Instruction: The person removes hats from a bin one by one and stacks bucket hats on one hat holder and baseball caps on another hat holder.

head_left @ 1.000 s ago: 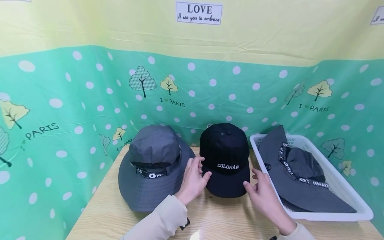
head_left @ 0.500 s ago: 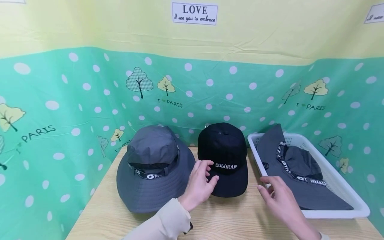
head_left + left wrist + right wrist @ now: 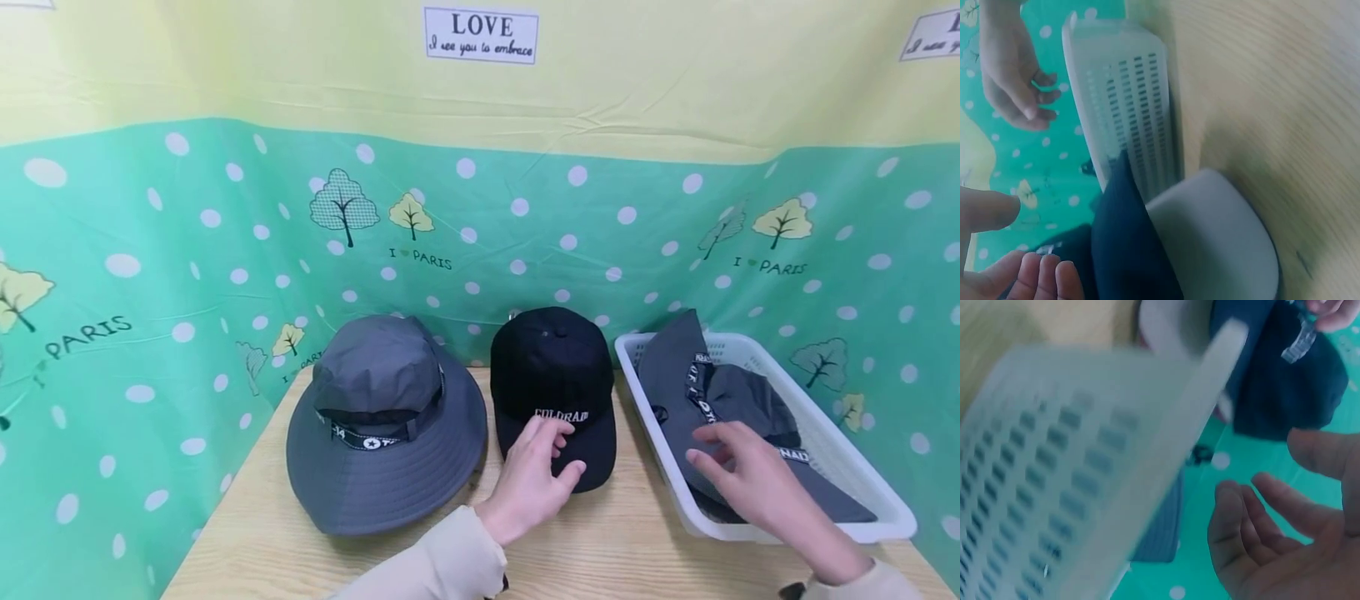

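A black cap (image 3: 555, 367) with white lettering sits mid-table, its brim toward me. My left hand (image 3: 536, 479) is in front of that brim in the head view, hiding part of it. Its fingers are loosely bent with nothing between them, as the left wrist view also shows. Over the near part of a white basket (image 3: 896, 525) hovers my right hand (image 3: 753, 479), thumb and fingers apart and holding nothing. Beneath it a dark grey wide-brimmed hat (image 3: 660, 392) lies tilted in the basket, partly covered by the hand. In the right wrist view the hand (image 3: 1291, 544) is apart from the basket wall (image 3: 1041, 469).
Another dark grey wide-brimmed hat (image 3: 378, 367) with a printed band stands left of the cap. A green and yellow patterned cloth (image 3: 517, 217) hangs behind and at both sides of the wooden table (image 3: 600, 550).
My right hand has moved from beside the cap rightward to over the basket. The left hand has shifted right, from the cap's left side to in front of its brim. The hats stay put.
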A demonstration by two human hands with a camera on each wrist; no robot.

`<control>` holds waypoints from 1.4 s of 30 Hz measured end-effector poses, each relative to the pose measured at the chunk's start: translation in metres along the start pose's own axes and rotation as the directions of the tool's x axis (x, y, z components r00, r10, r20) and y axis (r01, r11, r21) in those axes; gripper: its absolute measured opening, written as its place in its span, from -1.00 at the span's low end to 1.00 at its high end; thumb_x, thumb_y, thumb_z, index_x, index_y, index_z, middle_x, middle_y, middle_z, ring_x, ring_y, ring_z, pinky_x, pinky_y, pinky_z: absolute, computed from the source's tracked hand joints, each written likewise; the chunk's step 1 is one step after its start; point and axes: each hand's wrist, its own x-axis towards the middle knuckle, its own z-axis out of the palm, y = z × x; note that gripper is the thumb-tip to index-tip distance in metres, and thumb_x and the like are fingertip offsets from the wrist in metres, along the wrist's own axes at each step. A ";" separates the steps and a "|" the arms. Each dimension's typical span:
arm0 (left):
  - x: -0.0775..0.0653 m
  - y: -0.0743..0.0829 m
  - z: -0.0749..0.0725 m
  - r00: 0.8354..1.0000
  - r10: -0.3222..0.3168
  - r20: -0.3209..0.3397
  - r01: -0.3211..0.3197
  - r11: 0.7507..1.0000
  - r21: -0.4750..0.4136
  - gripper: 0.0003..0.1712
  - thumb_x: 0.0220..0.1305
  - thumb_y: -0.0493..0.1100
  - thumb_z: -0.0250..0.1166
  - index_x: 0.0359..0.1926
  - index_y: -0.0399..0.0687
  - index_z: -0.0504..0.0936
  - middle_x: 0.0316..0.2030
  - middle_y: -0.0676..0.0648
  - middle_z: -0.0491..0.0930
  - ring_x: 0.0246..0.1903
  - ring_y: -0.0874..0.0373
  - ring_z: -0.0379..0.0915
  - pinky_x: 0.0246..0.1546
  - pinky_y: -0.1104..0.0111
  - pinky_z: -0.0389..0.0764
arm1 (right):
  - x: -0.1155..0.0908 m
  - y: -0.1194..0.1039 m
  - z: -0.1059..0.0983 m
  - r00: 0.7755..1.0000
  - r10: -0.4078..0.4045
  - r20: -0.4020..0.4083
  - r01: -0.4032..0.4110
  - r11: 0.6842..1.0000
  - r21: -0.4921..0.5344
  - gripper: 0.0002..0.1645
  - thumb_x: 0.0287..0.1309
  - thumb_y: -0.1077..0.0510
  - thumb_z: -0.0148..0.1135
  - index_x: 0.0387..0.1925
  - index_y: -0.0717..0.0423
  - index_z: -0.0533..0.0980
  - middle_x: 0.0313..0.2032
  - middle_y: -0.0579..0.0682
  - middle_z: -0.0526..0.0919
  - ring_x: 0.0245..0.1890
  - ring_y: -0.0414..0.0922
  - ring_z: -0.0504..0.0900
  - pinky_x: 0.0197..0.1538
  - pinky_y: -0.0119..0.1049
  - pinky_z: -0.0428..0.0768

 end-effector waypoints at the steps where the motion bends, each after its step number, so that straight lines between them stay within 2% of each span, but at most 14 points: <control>1: 0.000 0.001 0.003 1.000 0.013 -0.001 -0.013 1.000 0.003 -0.57 0.09 -0.18 0.38 0.00 -0.13 0.50 -0.23 0.02 0.44 -0.28 0.23 0.46 -0.17 0.52 0.46 | 0.003 0.004 -0.002 1.000 -0.002 0.015 0.002 1.000 -0.008 -0.63 0.18 0.07 0.29 -0.07 0.25 0.54 -0.18 0.13 0.57 -0.36 -0.13 0.54 -0.38 -0.23 0.49; 5: 0.002 0.006 0.014 0.998 0.067 -0.005 -0.067 0.997 0.027 -0.60 0.06 -0.17 0.38 -0.05 -0.11 0.52 -0.28 0.04 0.45 -0.31 0.27 0.45 -0.19 0.61 0.41 | 0.015 0.018 -0.008 0.993 -0.007 0.118 0.011 0.999 -0.035 -0.59 0.16 0.07 0.31 -0.07 0.28 0.53 -0.17 0.15 0.57 -0.31 -0.06 0.56 -0.34 -0.14 0.53; 9: 0.003 0.014 0.025 0.996 0.082 0.024 -0.083 0.996 0.029 -0.65 0.09 -0.16 0.37 -0.08 -0.09 0.54 -0.31 0.06 0.45 -0.33 0.30 0.43 -0.23 0.66 0.38 | 0.027 0.026 -0.012 0.970 -0.044 0.237 0.058 0.997 -0.052 -0.52 0.13 0.02 0.33 -0.06 0.31 0.52 -0.15 0.16 0.60 -0.25 0.00 0.59 -0.26 -0.08 0.56; 14: 0.005 0.024 0.037 0.996 0.025 0.081 -0.024 1.000 -0.005 -0.67 0.12 -0.14 0.36 -0.09 -0.04 0.52 -0.32 0.12 0.43 -0.35 0.38 0.39 -0.26 0.68 0.35 | 0.041 0.030 -0.013 0.926 -0.079 0.370 0.113 0.991 -0.071 -0.47 0.02 0.03 0.41 -0.07 0.32 0.52 -0.25 0.07 0.62 -0.29 -0.06 0.55 -0.27 -0.11 0.53; 19: 0.007 0.032 0.052 0.993 -0.036 0.111 0.038 0.999 -0.021 -0.69 0.11 -0.09 0.35 -0.11 0.01 0.53 -0.35 0.19 0.40 -0.39 0.47 0.32 -0.32 0.69 0.31 | 0.056 0.030 -0.010 0.890 0.001 0.457 0.069 0.988 -0.135 -0.49 -0.06 0.03 0.46 -0.16 0.27 0.53 -0.34 0.00 0.58 -0.34 -0.08 0.53 -0.30 -0.10 0.54; 24: 0.012 0.035 0.070 0.984 -0.107 0.142 0.117 0.991 -0.063 -0.72 0.17 0.00 0.30 -0.12 0.05 0.52 -0.40 0.25 0.36 -0.46 0.51 0.25 -0.39 0.67 0.29 | 0.071 0.032 -0.004 0.867 0.090 0.490 0.013 0.979 -0.202 -0.56 -0.08 0.03 0.48 -0.25 0.21 0.51 -0.42 -0.02 0.53 -0.44 -0.10 0.47 -0.39 -0.17 0.51; 27: 0.015 0.035 0.080 0.975 -0.149 0.164 0.166 0.981 -0.098 -0.72 0.19 0.01 0.28 -0.11 0.05 0.52 -0.41 0.24 0.38 -0.47 0.50 0.26 -0.38 0.65 0.31 | 0.076 0.035 0.001 0.858 0.099 0.505 0.015 0.976 -0.216 -0.59 -0.10 0.02 0.49 -0.34 0.16 0.49 -0.49 -0.04 0.48 -0.49 -0.11 0.43 -0.44 -0.22 0.45; 32: 0.020 0.035 0.092 0.956 -0.233 0.177 0.258 0.957 -0.133 -0.73 0.16 0.00 0.31 -0.14 0.06 0.53 -0.43 0.21 0.44 -0.43 0.45 0.31 -0.35 0.60 0.34 | 0.078 0.037 0.011 0.852 0.080 0.517 0.058 0.968 -0.245 -0.56 -0.17 -0.04 0.52 -0.46 0.08 0.44 -0.57 -0.06 0.42 -0.55 -0.12 0.38 -0.50 -0.26 0.33; 38: 0.024 0.035 0.102 0.930 -0.311 0.193 0.345 0.922 -0.176 -0.71 0.19 0.01 0.30 -0.13 0.00 0.55 -0.51 0.25 0.44 -0.45 0.43 0.35 -0.36 0.58 0.36 | 0.078 0.038 0.021 0.835 0.091 0.543 0.104 0.942 -0.318 -0.48 -0.30 -0.11 0.55 -0.40 0.08 0.49 -0.53 -0.06 0.46 -0.52 -0.10 0.41 -0.47 -0.22 0.42; 42: 0.027 0.036 0.106 0.907 -0.364 0.212 0.406 0.890 -0.208 -0.74 0.19 0.00 0.31 -0.16 0.00 0.56 -0.54 0.22 0.43 -0.49 0.40 0.35 -0.39 0.55 0.39 | 0.076 0.038 0.025 0.837 0.065 0.543 0.170 0.913 -0.372 -0.45 -0.38 -0.14 0.57 -0.40 0.07 0.51 -0.53 -0.07 0.46 -0.52 -0.09 0.40 -0.46 -0.19 0.44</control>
